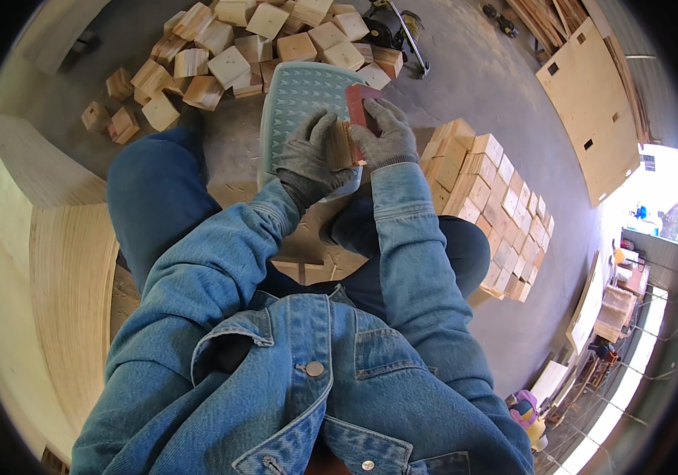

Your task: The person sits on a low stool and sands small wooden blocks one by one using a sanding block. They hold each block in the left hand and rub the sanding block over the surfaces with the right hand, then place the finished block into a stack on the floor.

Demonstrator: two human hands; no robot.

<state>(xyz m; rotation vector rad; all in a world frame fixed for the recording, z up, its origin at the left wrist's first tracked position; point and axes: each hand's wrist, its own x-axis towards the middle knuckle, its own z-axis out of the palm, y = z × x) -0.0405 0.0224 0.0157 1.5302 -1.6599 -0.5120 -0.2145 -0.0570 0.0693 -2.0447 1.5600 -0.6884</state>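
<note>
My left hand (pixel 307 153), in a grey work glove, is closed on a wooden block (pixel 339 146) and steadies it over a pale green plastic stool (pixel 298 85) with a studded top. Against the block's right side, my gloved right hand (pixel 387 136) grips a reddish-brown sanding block (pixel 358 101). That tool stands tilted, its far end showing beyond my fingers. My palms and fingers hide part of both pieces.
Many loose wooden blocks (pixel 229 66) lie heaped beyond the stool. Stacked blocks (pixel 505 207) stand in rows by my right knee. Plywood panels (pixel 70 277) rise close on my left. A cut-out board (pixel 592 103) leans at the far right.
</note>
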